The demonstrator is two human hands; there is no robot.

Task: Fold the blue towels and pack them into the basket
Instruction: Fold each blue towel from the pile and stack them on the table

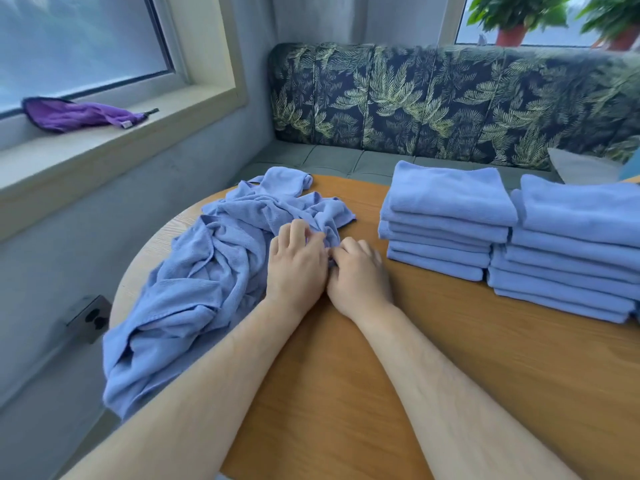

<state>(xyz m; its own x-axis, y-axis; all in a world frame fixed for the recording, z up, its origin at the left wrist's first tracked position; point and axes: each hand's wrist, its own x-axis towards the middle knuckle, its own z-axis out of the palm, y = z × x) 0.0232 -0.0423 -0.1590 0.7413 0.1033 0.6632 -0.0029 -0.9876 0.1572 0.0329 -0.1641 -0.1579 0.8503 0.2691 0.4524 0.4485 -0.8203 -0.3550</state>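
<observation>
A crumpled heap of blue towels [207, 271] lies on the left side of the round wooden table [450, 358], with part of it hanging over the table's left edge. My left hand [298, 268] and my right hand [360, 275] sit side by side at the heap's right edge, both with fingers curled, pinching the cloth there. Two stacks of folded blue towels stand on the right: one [446, 216] further left, the other [575, 247] at the frame's right edge. No basket is in view.
A bench with a leaf-patterned backrest [450, 98] runs behind the table. A purple cloth [79, 114] lies on the window sill at the left. Potted plants [512, 19] stand at the upper right. A wall socket [88, 318] sits low on the left wall.
</observation>
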